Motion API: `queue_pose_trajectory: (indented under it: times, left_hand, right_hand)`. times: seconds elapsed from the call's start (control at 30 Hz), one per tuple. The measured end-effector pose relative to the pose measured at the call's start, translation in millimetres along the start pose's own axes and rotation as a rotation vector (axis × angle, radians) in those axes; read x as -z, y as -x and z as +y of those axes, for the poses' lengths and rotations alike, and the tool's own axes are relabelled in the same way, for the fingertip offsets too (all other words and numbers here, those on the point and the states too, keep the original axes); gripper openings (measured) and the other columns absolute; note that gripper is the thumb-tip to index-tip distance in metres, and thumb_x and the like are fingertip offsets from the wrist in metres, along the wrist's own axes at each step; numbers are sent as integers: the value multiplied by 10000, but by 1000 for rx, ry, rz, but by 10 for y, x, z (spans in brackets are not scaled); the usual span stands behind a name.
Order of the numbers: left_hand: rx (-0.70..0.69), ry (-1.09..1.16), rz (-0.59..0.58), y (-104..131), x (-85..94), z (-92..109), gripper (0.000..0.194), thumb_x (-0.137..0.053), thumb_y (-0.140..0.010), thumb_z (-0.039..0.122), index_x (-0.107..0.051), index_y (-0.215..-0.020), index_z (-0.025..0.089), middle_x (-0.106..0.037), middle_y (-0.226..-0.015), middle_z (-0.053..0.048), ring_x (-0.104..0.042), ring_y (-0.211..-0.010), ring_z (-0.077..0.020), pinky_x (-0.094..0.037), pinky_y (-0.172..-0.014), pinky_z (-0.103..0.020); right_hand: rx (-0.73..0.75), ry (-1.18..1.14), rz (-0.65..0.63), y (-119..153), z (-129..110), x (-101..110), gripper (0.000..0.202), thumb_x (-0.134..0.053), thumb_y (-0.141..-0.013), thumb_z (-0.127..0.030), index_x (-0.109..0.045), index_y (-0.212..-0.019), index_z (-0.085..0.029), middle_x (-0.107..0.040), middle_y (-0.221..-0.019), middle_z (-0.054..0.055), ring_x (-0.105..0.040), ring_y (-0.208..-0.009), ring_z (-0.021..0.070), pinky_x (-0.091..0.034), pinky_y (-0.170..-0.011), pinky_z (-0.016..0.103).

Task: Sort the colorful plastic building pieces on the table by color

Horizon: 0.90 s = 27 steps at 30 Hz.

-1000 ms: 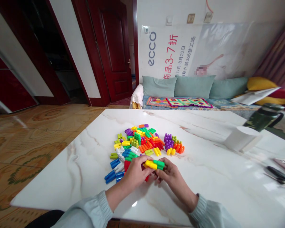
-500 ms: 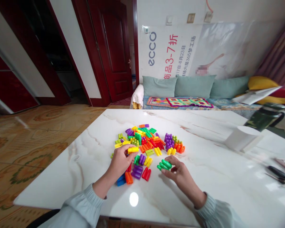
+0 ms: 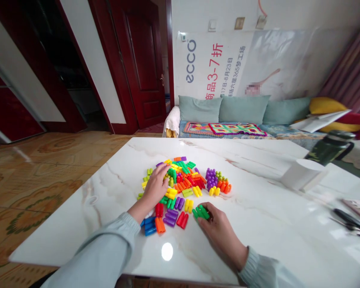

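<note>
My right hand (image 3: 217, 222) grips a green bullet-shaped plastic building block (image 3: 201, 212), made of joined rounded rods, just above the near right side of the pile. My left hand (image 3: 156, 185) reaches over the left of the pile, fingers stretched forward and thumb apart, near an olive-green block (image 3: 171, 181); I see nothing held in it. Below its thumb lies a yellow block (image 3: 171, 194). Toward me are purple (image 3: 171, 218), red (image 3: 183, 220), orange (image 3: 160, 225) and blue (image 3: 150, 229) blocks. The left hand hides part of the pile.
Right of the pile stands a group of purple blocks (image 3: 211, 179) with orange ones (image 3: 224, 187). Farther right on the white marble-patterned table (image 3: 258, 224) are a white box (image 3: 301, 176), a camouflage flask (image 3: 330, 148) and dark-handled scissors (image 3: 349, 220). A sofa stands behind.
My left hand has let go of the yellow block and moved forward over the pile. The right hand has shifted slightly left and down, still holding the green block.
</note>
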<state>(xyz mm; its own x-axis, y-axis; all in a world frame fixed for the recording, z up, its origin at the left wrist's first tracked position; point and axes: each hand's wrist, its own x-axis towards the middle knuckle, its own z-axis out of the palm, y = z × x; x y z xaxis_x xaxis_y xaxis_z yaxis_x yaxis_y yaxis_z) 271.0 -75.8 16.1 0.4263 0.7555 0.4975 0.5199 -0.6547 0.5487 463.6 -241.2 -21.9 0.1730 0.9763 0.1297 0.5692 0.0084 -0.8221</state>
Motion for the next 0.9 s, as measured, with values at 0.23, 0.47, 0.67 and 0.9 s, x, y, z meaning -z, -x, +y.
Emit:
queue_pose_trajectory:
  times: [0.23,0.47,0.67,0.9]
  left_hand:
    - [37,139,-76,-414,-64,-56,351,-647,-664,-14,-742,-911,216,-704,-962,-48,-631,-1005,-244,-463,-1016,-391]
    - [283,383,34,190,143,202,231,-588,-848,222,-646,-1056,141,-687,-881,-68,-684,-773,-198,-594,-686,-324]
    - [836,1132,-179,706,64,530,331,-771,-742,279,-638,-1004,127,-703,-918,-77,-676,-731,-134,-563,-627,-215]
    - [502,786,-420,738,9,690,345,-795,-651,218,-613,-930,128,-704,-762,-37,-649,-650,-148,-518,-575,-231]
  right_hand:
    - [101,137,8,18,-9,22,263,-550,-792,-179,-625,-1044,-174,-657,-919,55,-603,-774,181,-456,-704,285]
    - [89,151,60,25,-24,24,256,-561,-865,-327,-610,-1079,-197,-616,-1058,76,-545,-609,131,-456,-643,313]
    - [117,-188,34,50,-197,17,281,-550,-893,-430,-627,-1006,-184,-646,-971,65,-570,-709,151,-448,-618,271]
    - [43,-436,-204,107,-289,32,293,-713,-789,-383,-662,-986,-172,-684,-911,35,-570,-776,157,-438,-663,251]
